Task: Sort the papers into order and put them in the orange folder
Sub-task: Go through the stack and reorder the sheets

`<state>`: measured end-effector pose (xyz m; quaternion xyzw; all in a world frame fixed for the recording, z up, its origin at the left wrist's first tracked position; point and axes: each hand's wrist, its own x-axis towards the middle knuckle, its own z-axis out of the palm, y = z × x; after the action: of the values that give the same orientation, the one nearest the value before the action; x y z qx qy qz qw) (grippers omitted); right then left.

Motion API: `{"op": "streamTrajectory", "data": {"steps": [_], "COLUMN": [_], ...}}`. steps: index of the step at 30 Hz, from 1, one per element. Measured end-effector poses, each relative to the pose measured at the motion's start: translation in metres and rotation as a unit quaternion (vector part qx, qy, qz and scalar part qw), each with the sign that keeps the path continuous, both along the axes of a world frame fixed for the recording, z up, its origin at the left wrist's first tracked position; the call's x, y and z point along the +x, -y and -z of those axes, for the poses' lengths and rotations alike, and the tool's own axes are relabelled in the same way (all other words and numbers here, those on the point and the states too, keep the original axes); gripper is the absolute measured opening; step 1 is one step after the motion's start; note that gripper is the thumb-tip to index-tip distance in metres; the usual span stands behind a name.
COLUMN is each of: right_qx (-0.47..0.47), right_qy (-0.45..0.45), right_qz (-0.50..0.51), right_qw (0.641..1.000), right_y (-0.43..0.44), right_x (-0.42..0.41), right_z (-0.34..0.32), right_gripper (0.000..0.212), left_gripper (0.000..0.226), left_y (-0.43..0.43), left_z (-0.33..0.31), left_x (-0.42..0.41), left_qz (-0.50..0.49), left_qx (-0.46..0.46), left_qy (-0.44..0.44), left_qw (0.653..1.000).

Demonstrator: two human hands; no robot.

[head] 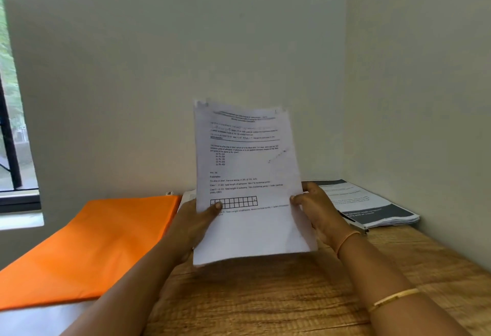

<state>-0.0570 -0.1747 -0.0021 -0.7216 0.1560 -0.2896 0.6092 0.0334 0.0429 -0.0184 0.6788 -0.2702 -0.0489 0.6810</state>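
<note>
Papers (247, 176) stand upright in the head view, held above the wooden surface (265, 303): the left hand (196, 221) pinches the lower left edge with its thumb on the printed face, and the right hand (316, 210) grips the right edge. An orange folder (101, 242) lies closed on the surface to the left, apart from the sheets. Another stack of printed sheets (377, 208) rests at the far right. Judging by this, sorting seems underway and nothing looks filed yet.
</note>
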Motion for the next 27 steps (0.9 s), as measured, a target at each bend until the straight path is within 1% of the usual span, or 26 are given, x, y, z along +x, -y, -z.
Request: {"op": "streamTrajectory", "data": {"steps": [2, 3, 6, 7, 8, 10, 12, 14, 18, 21, 24, 25, 27], "right_qx": [-0.032, -0.021, 0.114, 0.149, 0.162, 0.159, 0.152, 0.153, 0.167, 0.101, 0.049, 0.037, 0.021], "right_qy": [-0.04, -0.055, -0.065, -0.066, -0.071, -0.072, -0.044, -0.011, 0.045, 0.052, 0.059, 0.062, 0.073], "right_qz": [0.041, 0.035, -0.071, -0.113, -0.156, -0.22, -0.228, -0.185, -0.09, 0.003, 0.103, 0.131, 0.177], "right_qw": [0.998, 0.998, 0.989, 0.98, 0.972, 0.96, 0.961, 0.971, 0.981, 0.994, 0.992, 0.989, 0.981], "right_y": [0.0, -0.001, -0.009, -0.013, -0.018, -0.028, -0.04, -0.046, -0.036, -0.02, -0.002, 0.003, 0.013], "right_x": [0.002, 0.002, 0.001, 0.0, -0.001, 0.0, 0.004, 0.007, 0.009, 0.007, 0.005, 0.004, 0.001], "right_z": [0.001, 0.001, 0.002, 0.002, 0.003, 0.006, 0.008, 0.009, 0.006, 0.003, 0.001, 0.0, 0.0], "right_gripper": [0.012, 0.017, 0.035, 0.037, 0.038, 0.037, 0.023, 0.009, 0.022, 0.024, 0.019, 0.018, 0.02], "left_gripper": [0.017, 0.018, 0.02, 0.02, 0.023, 0.033, 0.037, 0.036, 0.027, 0.034, 0.037, 0.035, 0.027], "left_y": [0.002, 0.002, 0.003, 0.003, 0.005, 0.008, 0.01, 0.013, 0.013, 0.007, -0.005, -0.009, -0.015], "left_z": [0.001, 0.001, 0.001, 0.001, 0.001, 0.003, 0.004, 0.005, 0.003, -0.003, -0.01, -0.012, -0.014], "left_x": [0.003, 0.005, 0.011, 0.011, 0.009, 0.005, 0.001, -0.001, -0.004, 0.001, 0.012, 0.016, 0.021], "left_qz": [-0.055, -0.085, -0.153, -0.158, -0.153, -0.122, -0.085, -0.047, 0.009, -0.003, -0.026, -0.028, -0.036], "left_qx": [-0.039, -0.059, -0.105, -0.12, -0.136, -0.16, -0.163, -0.162, -0.181, -0.241, -0.314, -0.322, -0.296], "left_qy": [0.002, -0.001, -0.002, -0.003, -0.006, -0.017, -0.031, -0.051, -0.077, -0.095, -0.126, -0.129, -0.12], "left_qw": [0.998, 0.995, 0.983, 0.98, 0.979, 0.98, 0.982, 0.984, 0.98, 0.966, 0.941, 0.937, 0.947]}}
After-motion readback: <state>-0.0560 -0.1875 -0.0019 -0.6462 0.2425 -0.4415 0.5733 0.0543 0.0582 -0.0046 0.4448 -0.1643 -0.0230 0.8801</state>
